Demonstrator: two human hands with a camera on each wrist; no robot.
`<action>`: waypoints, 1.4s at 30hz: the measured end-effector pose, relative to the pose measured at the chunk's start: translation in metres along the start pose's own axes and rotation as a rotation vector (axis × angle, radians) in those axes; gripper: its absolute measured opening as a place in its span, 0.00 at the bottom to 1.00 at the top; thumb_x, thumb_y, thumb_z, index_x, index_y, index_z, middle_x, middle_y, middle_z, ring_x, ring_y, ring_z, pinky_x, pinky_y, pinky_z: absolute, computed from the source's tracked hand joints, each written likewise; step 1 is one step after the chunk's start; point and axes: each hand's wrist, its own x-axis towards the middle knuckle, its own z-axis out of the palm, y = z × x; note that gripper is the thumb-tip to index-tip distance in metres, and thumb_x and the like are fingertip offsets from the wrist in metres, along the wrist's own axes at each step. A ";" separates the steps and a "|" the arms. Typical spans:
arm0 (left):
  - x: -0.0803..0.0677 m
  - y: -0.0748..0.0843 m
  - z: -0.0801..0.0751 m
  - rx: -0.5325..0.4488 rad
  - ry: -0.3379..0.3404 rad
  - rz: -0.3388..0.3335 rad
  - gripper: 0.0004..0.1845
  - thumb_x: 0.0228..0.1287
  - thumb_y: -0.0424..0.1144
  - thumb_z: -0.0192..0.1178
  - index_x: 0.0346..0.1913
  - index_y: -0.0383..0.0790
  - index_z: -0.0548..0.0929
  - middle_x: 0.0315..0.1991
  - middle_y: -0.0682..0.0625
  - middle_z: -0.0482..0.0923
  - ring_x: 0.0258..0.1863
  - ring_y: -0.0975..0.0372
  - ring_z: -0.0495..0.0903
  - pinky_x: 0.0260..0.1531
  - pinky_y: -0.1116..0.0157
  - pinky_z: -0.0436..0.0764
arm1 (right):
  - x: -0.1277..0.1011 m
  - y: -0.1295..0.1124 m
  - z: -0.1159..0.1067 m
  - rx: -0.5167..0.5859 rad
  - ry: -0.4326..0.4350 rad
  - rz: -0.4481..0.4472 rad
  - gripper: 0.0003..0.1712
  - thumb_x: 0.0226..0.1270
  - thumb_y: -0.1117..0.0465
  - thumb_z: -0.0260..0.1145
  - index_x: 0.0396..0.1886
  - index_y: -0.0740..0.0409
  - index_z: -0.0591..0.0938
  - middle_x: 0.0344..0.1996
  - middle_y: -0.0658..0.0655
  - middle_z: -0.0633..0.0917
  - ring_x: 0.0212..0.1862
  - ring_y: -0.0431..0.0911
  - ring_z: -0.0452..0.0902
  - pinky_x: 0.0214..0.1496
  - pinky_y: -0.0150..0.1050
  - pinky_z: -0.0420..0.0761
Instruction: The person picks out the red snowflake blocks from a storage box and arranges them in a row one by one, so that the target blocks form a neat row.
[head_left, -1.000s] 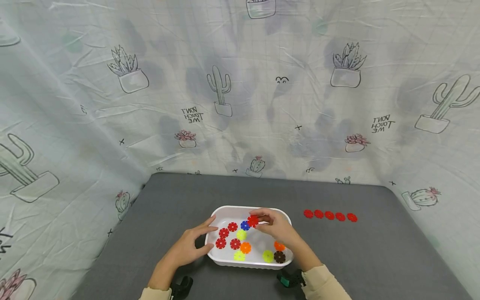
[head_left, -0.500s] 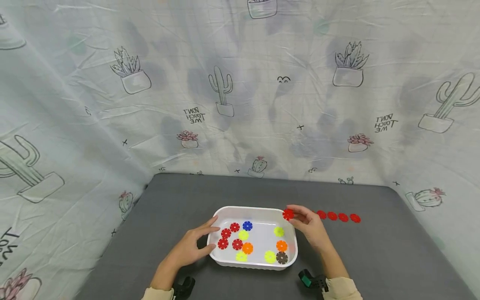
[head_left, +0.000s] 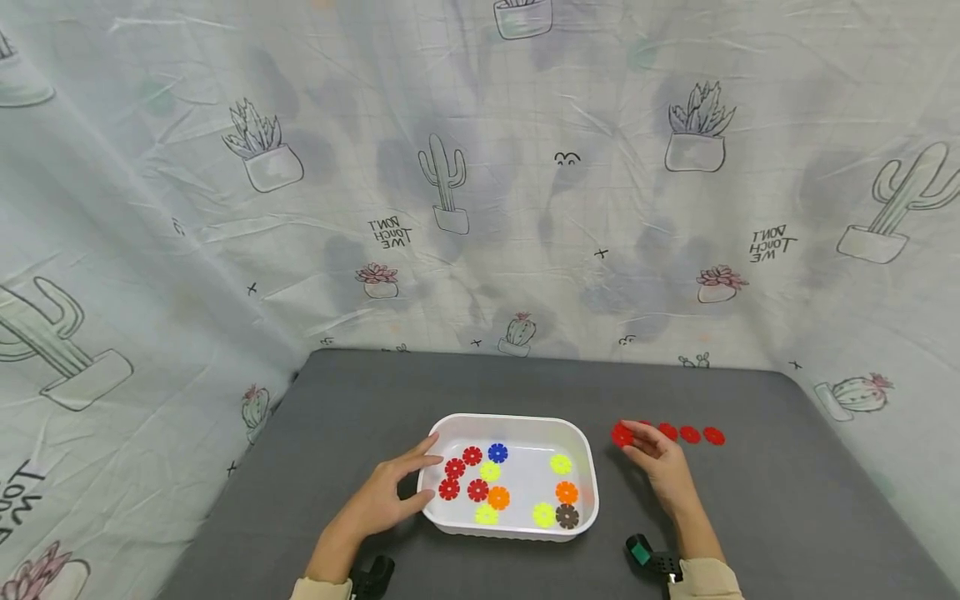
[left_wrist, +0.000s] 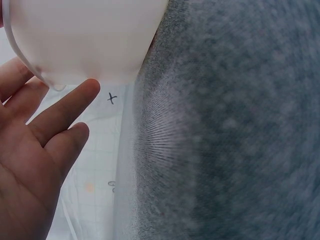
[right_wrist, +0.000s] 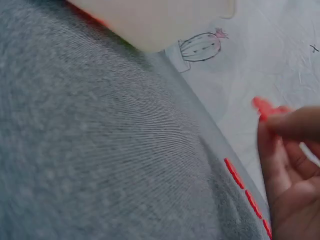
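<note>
Between thumb and fingertips, my right hand [head_left: 662,468] pinches a red notched plastic disc [head_left: 622,434], a flower-shaped linking piece. It is to the right of the tray, at the left end of a row of red discs [head_left: 690,434], overlapping part of that row in the head view. The right wrist view shows the pinched disc tilted above the grey tabletop. My left hand [head_left: 382,498] rests at the left end of the white tray [head_left: 525,532], fingers spread and fairly straight against its wall and rim.
Inside the tray lie red discs [head_left: 477,490], a blue disc [head_left: 497,452], several yellow discs [head_left: 560,464], two orange discs [head_left: 567,492] and a brown disc [head_left: 567,517]. A patterned cloth [head_left: 525,192] hangs behind and beside the grey table [head_left: 450,379].
My right hand has carried the red disc out of the tray, over its right rim, to the left end of the row. The left hand stays at the tray's left end.
</note>
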 end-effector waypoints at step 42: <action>0.001 -0.001 0.000 0.002 -0.019 -0.043 0.23 0.55 0.45 0.60 0.56 0.49 0.75 0.66 0.55 0.61 0.61 0.58 0.67 0.54 0.52 0.70 | -0.002 0.013 -0.001 -0.646 0.124 0.035 0.22 0.53 0.69 0.62 0.51 0.63 0.77 0.43 0.61 0.80 0.43 0.54 0.78 0.44 0.46 0.77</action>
